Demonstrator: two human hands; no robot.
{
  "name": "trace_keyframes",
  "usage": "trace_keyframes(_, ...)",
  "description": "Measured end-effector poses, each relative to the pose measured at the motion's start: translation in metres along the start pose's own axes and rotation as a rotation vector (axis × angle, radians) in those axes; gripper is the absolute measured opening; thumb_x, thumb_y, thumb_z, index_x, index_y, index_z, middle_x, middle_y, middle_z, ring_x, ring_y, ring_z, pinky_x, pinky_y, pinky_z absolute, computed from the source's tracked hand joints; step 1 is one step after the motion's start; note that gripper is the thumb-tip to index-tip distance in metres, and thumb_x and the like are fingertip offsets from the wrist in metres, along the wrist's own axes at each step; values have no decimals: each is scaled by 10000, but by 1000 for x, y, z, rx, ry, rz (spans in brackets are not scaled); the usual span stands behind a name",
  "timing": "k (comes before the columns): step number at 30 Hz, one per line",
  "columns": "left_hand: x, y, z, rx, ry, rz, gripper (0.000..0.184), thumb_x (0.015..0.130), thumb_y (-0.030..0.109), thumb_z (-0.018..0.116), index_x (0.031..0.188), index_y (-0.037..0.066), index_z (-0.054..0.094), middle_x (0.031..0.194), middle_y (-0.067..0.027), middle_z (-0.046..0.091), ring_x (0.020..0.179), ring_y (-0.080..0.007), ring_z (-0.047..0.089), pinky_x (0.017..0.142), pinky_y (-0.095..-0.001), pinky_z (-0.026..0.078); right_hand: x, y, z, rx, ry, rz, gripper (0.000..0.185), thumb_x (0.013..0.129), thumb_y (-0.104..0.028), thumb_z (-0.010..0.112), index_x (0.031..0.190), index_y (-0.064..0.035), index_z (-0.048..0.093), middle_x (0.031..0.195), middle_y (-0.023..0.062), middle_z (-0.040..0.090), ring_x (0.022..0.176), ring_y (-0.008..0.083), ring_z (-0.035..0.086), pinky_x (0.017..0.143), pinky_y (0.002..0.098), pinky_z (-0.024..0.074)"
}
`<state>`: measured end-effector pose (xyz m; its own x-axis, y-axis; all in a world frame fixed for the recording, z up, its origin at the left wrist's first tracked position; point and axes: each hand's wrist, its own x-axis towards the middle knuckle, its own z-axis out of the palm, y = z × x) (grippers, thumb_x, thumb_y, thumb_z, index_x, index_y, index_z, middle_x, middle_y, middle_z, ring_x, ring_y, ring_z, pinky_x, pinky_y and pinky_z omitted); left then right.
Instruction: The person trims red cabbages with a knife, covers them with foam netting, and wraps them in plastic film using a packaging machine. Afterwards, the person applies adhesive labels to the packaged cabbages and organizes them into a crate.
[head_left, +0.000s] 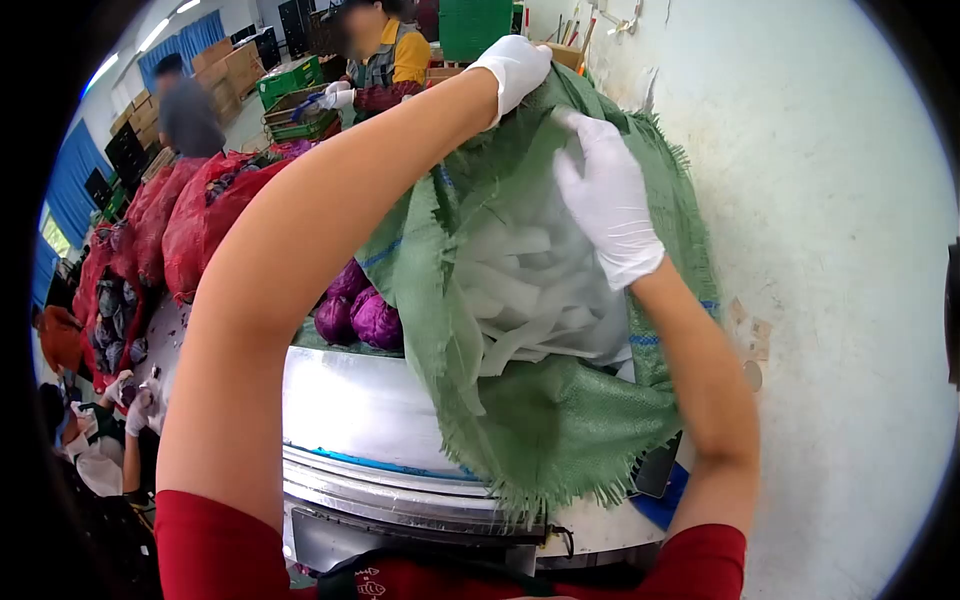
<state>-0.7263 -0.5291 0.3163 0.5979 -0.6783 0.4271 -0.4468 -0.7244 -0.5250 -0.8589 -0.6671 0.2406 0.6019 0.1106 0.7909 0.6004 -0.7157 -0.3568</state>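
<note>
Both my hands wear thin white gloves. A green woven sack (545, 410) with frayed edges stands in front of me, its mouth spread wide. Inside it lie several pale whitish strips (530, 300), hazy as if behind a clear plastic liner. My left hand (515, 75) is closed on the sack's far edge at the top, the arm stretched across the view. Over the right part of the mouth, my right hand (605, 195) has thumb and fingers apart; its fingertips are near the far inner side, and I cannot tell whether they touch it.
Purple cabbages (375, 320) sit left of the sack by a metal surface (360, 400). Red mesh bags (205, 220) line the left side. Co-workers (385, 50) stand behind, and another person's gloved hands (140, 408) show lower left. A white wall (820, 250) bounds the right.
</note>
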Motion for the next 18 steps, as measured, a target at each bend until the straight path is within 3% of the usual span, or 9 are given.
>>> trace_keyframes(2, 13, -1, 30, -332, -5, -95, 296, 842, 75, 620, 1100, -37, 530, 837, -130, 627, 830, -245, 637, 707, -301, 494, -3, 14, 18, -93, 60, -80, 513, 792, -173, 658, 1261, -65, 481, 1090, 222, 606, 976, 345, 608, 847, 402, 482)
trace_keyframes(4, -3, 27, -22, -1627, 63, -694, 325, 933, 232, 550, 1114, -39, 546, 888, -52, 624, 797, -154, 595, 711, -296, 467, 4, 13, 39, -251, 197, -24, 644, 784, -181, 680, 1334, -55, 369, 1139, 253, 577, 1034, 373, 582, 889, 400, 467)
trace_keyframes(7, -25, 48, -46, -1663, 335, -601, 321, 923, 258, 568, 1113, 0, 582, 1000, -78, 643, 900, -178, 600, 812, -309, 473, 23, 10, 47, 447, 207, 261, 714, 772, -185, 714, 1347, -24, 323, 1110, 242, 602, 1066, 375, 575, 909, 382, 464)
trace_keyframes(9, -55, 76, -50, -1026, 802, -191, 324, 889, 314, 594, 1081, 54, 613, 1024, -95, 642, 1026, -210, 577, 963, -359, 427, 47, 44, 64, 274, 164, 169, 446, 810, -139, 643, 1180, 17, 450, 1019, 209, 640, 979, 382, 598, 861, 418, 472)
trace_keyframes(11, -109, 77, -84, -277, 556, 433, 360, 828, 383, 632, 1040, 92, 618, 1023, -94, 629, 1126, -233, 542, 1065, -461, 344, 59, 63, 63, 207, 133, 42, 282, 841, -102, 563, 1089, 22, 515, 970, 191, 644, 921, 370, 604, 837, 428, 470)
trace_keyframes(13, -148, 63, -58, -346, 233, 656, 404, 786, 481, 625, 878, 89, 660, 884, -71, 638, 1042, -248, 567, 1051, -545, 327, 55, 31, 26, 478, 191, 185, 243, 841, -84, 525, 1060, 20, 549, 918, 181, 633, 903, 345, 597, 833, 413, 464)
trace_keyframes(15, -165, 21, -50, -84, -194, 423, 469, 771, 566, 592, 706, 109, 678, 744, -53, 631, 886, -248, 592, 1054, -535, 322, 62, 76, -3, -20, -251, -2, 355, 845, -113, 498, 1175, 13, 533, 1012, 162, 641, 931, 287, 595, 853, 341, 477)
trace_keyframes(17, -180, -32, 6, 225, -314, 325, 507, 780, 588, 567, 627, 118, 682, 646, -51, 607, 734, -262, 580, 1044, -522, 319, 65, 56, -23, 454, -486, 621, 344, 823, -90, 517, 1154, -1, 548, 1009, 97, 646, 884, 196, 609, 784, 333, 498)
trace_keyframes(18, -194, -61, 49, 254, -377, 226, 496, 783, 583, 566, 677, 116, 697, 668, -58, 618, 731, -261, 591, 1038, -520, 316, 65, 88, -16, 703, -625, 619, 329, 819, -84, 520, 1139, -29, 566, 985, 44, 642, 874, 127, 596, 737, 306, 497)
